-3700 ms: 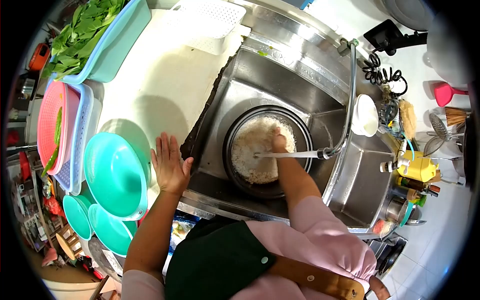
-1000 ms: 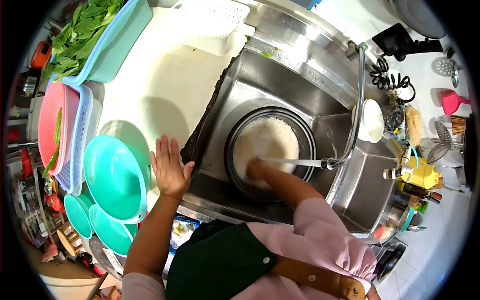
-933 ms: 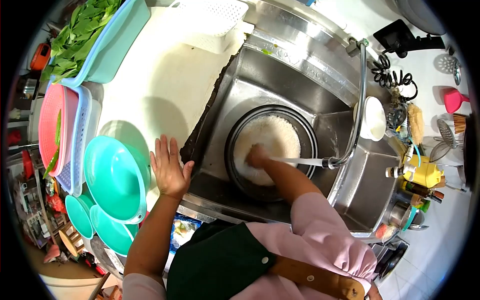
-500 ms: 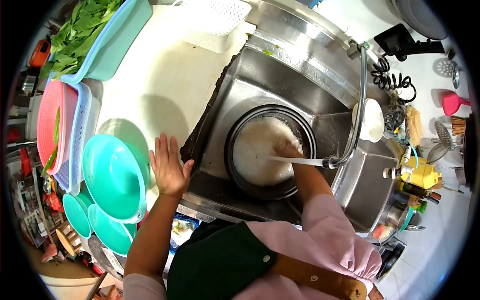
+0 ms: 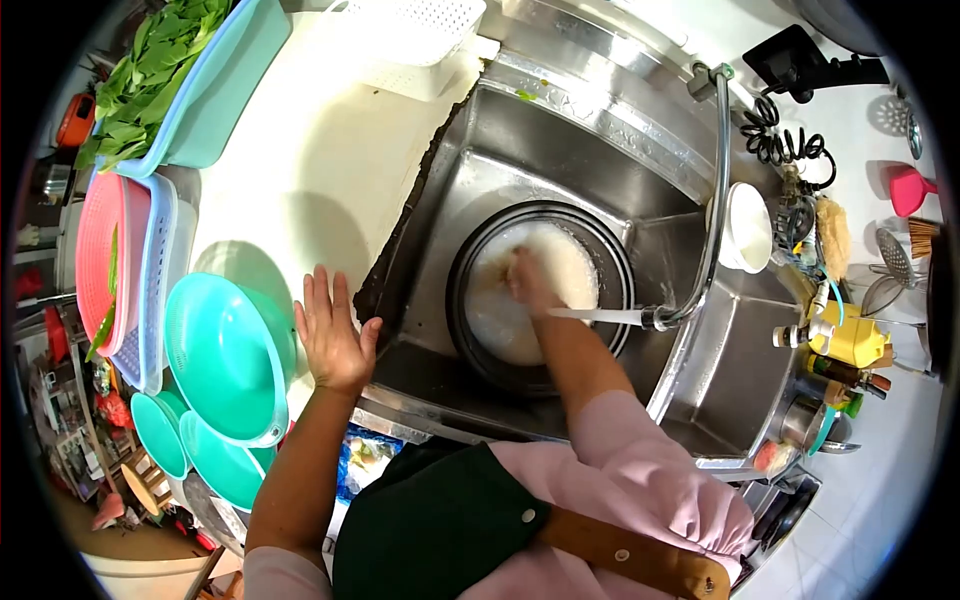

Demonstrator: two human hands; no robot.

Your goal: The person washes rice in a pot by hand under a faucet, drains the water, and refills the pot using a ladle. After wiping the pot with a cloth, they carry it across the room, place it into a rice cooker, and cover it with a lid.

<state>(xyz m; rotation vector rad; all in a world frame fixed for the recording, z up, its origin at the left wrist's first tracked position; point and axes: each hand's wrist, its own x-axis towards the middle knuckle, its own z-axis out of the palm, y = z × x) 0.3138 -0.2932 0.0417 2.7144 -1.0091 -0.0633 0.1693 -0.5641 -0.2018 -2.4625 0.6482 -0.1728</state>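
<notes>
A dark round pot (image 5: 465, 345) stands in the large steel sink basin (image 5: 560, 130). Cloudy white water (image 5: 565, 265) fills it, and pale grains seem to lie below the surface. My right hand (image 5: 527, 280) dips into this water near the middle of the pot, its fingers blurred and partly hidden. Water runs from the faucet (image 5: 655, 318) onto my right wrist. Flat on the cream countertop (image 5: 350, 150), my left hand (image 5: 336, 335) rests with its fingers spread, beside the sink edge and the large turquoise basket.
Left of my left hand stand a large turquoise basket (image 5: 225, 360) and smaller turquoise ones. A pink basket (image 5: 100, 260) and a blue tub (image 5: 230, 90) with leafy greens are further back. A white bowl (image 5: 745, 228) sits right of the faucet, near a yellow container (image 5: 850, 335).
My right hand has moved left through the water, from the pot's right side toward its middle. My left hand keeps its place on the countertop. The view has shifted slightly.
</notes>
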